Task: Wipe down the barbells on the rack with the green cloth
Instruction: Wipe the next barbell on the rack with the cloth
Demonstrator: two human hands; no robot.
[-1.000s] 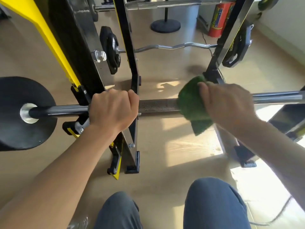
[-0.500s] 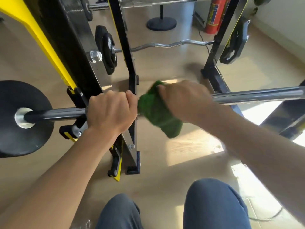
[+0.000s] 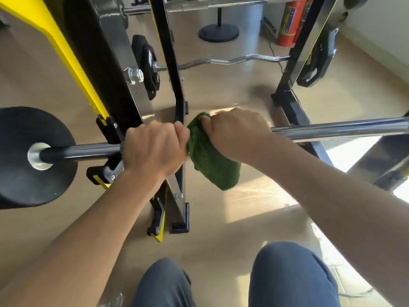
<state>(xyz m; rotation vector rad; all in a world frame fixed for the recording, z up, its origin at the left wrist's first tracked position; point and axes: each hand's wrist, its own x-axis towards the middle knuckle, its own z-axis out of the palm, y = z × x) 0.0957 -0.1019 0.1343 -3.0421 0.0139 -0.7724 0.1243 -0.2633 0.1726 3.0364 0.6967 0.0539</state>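
A steel barbell (image 3: 332,129) lies across the black-and-yellow rack (image 3: 99,63), with a black plate (image 3: 26,173) on its left end. My left hand (image 3: 152,149) grips the bar just right of the left rack hook. The green cloth (image 3: 212,165) is wrapped over the bar right beside that hand, and my right hand (image 3: 236,134) grips the cloth around the bar. The cloth touches my left hand's knuckles, and its lower end hangs below the bar.
A curl bar (image 3: 232,62) with a small plate (image 3: 146,65) rests lower at the back of the rack. Another bar (image 3: 221,4) sits at the top. A red extinguisher (image 3: 290,21) and a round stand base (image 3: 219,32) are behind. My knees (image 3: 287,273) are below.
My right hand has slid the green cloth leftward along the bar, from its middle to right against my left hand. My left hand has kept its grip.
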